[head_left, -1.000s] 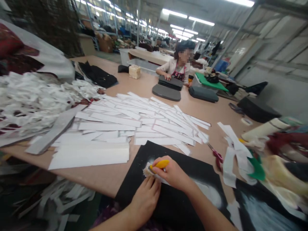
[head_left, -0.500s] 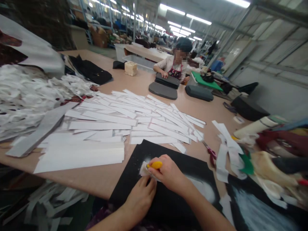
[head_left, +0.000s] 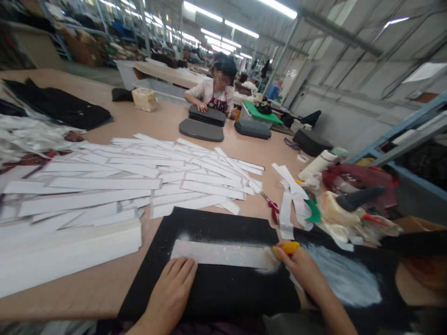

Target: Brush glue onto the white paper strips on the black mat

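Note:
My right hand [head_left: 298, 270] is shut on a yellow-handled brush [head_left: 288, 249], whose bristles rest at the right end of a long white strip [head_left: 220, 255]. The strip lies flat on a black mat [head_left: 223, 293] streaked with white residue. My left hand [head_left: 169, 293] rests open on the mat, its fingertips just below the strip's left part. The brush's bristles are blurred and partly hidden by my fingers.
Many white strips [head_left: 104, 184] cover the tan table [head_left: 146, 121] beyond the mat. Red-handled scissors [head_left: 272, 207] and white offcuts [head_left: 288, 209] lie to the right. A co-worker [head_left: 216, 90] handles dark grey pads [head_left: 206, 116] at the far side.
My right hand and the brush have moved rightward along the strip, from its left end to its right end. The strip now shows in full, and the view has swung right.

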The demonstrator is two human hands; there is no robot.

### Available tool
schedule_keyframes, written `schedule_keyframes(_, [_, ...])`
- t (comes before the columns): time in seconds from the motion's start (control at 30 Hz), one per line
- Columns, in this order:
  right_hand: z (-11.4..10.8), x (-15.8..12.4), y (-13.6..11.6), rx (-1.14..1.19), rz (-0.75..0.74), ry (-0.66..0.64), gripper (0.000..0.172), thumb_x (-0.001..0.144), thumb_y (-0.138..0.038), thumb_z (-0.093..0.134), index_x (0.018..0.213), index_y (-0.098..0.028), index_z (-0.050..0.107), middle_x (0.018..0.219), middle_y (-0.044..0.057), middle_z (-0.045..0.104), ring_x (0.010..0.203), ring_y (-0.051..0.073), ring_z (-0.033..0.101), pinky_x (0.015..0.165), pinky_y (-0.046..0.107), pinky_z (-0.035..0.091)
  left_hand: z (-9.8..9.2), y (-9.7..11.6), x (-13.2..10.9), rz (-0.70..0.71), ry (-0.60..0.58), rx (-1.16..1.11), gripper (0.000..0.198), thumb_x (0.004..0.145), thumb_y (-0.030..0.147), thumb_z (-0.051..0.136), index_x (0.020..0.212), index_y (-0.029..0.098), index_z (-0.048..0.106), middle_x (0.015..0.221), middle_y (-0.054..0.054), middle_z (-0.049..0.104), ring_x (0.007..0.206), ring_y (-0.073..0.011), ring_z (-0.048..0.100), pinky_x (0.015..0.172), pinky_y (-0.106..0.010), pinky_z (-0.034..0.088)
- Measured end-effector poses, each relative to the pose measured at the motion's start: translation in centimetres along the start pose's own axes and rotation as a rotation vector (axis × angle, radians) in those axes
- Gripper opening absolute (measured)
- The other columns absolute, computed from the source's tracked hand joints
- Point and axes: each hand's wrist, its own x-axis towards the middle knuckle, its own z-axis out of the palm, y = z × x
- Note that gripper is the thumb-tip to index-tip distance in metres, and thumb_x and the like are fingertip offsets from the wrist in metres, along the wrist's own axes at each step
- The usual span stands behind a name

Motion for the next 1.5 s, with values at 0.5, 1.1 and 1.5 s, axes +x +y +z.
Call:
schedule_keyframes(0.5, [10.4,3.0,-15.9,0.373,-0.694,0.193,0.026,0.087,-0.013,0.04,0.11,-0.019,0.051,0.074,0.005,0.064,0.063,0.018,0.058,0.059,0.031,0.048,-5.2,-9.2,-1.6,-0.659,-0.124,0.385,0.018,0.084,0.03,0.05,0.09,0.015,0.057,0.086,-0.007,0.057,0.081,-0.0216,0.051,0.072,-0.034,0.039])
schedule_keyframes(1.1, [15.1,5.2,-25.2,0.411,-0.739,0.032,0.027,0.081,-0.005,0.037,0.097,-0.015,0.056,0.075,0.006,0.06,0.072,0.021,0.053,0.07,0.034,0.043,-5.4,-9.6,-1.0,-0.749,-0.245,0.309,0.016,0.084,0.015,0.044,0.081,0.016,0.059,0.079,-0.005,0.056,0.078,-0.0217,0.052,0.07,-0.035,0.039])
schedule_keyframes(1.5, [15.7,5.5,-26.6,0.398,-0.749,0.023,0.03,0.079,-0.005,0.038,0.099,-0.017,0.056,0.077,0.006,0.061,0.074,0.021,0.052,0.069,0.032,0.042,-6.0,-10.9,-0.9,-0.796,-0.3,0.136,0.02,0.083,0.016,0.042,0.075,0.016,0.06,0.078,-0.005,0.059,0.079,-0.0194,0.054,0.071,-0.032,0.037])
